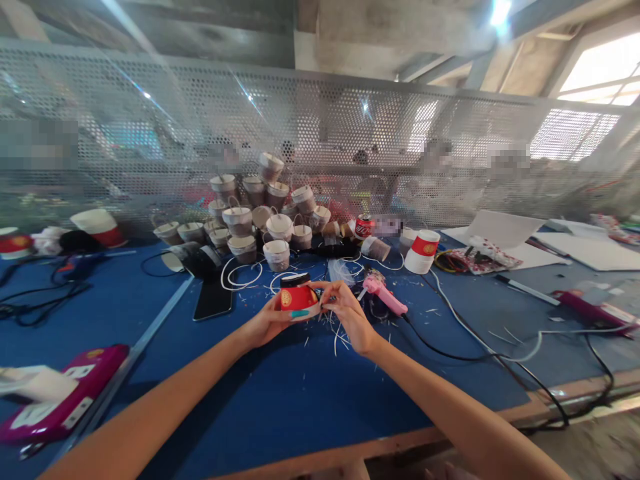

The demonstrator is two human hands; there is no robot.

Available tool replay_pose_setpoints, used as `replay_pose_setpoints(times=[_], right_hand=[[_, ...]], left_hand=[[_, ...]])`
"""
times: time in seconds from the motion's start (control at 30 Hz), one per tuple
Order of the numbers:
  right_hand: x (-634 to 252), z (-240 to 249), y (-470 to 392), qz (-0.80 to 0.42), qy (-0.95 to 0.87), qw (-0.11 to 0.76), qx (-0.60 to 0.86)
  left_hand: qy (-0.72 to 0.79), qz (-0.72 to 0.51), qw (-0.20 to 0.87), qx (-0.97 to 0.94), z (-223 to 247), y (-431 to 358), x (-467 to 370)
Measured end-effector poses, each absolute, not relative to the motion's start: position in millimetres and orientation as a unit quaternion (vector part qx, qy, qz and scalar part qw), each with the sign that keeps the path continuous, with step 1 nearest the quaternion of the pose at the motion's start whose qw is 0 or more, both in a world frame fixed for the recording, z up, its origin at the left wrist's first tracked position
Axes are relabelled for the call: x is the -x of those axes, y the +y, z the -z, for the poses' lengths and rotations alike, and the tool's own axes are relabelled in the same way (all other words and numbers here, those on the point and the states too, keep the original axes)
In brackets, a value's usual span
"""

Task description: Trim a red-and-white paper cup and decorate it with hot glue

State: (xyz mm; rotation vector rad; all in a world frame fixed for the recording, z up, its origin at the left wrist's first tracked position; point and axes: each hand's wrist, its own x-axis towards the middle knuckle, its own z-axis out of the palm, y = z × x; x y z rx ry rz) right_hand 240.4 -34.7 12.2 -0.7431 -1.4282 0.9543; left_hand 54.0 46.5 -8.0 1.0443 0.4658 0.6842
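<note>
My left hand [266, 323] is closed around a small red paper cup [303, 299] with a gold emblem and a black top edge, holding it tilted above the blue table. At the cup's right side my right hand [349, 312] pinches its thumb and fingers together; whatever lies between them is too small to make out. A pink glue gun [384, 295] rests on the table just right of that hand. White plastic scraps and thin strands [341, 272] are scattered behind and below the hands.
Many small greyish pots with handles [237, 222] are heaped at the back. Red-banded white cups [423, 252] stand to their right, by a soda can [364, 225]. A black phone [214, 299] lies left. Magenta power strips [70, 393] and cords flank the table; a perforated metal screen [320, 120] rises behind.
</note>
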Motion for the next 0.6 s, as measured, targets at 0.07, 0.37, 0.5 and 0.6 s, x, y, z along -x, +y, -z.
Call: replay_pose_setpoints(times=[0.07, 0.37, 0.5, 0.6], right_hand=[[-239, -11, -31, -0.44, -0.584, 0.607, 0.311], [-247, -5, -27, -0.392, -0.527, 0.665, 0.355], [-243, -9, -36, -0.373, -0.616, 0.612, 0.327], [-240, -10, -39, -0.394, -0.645, 0.578, 0.308]], left_hand=[[0.22, -0.31, 0.788, -0.484, 7, 47, -53], [0.197, -0.332, 0.803, -0.453, 10, 51, -51], [0.196, -0.349, 0.789, -0.466, 8, 50, -53], [0.196, -0.352, 0.775, -0.487, 7, 49, -55]])
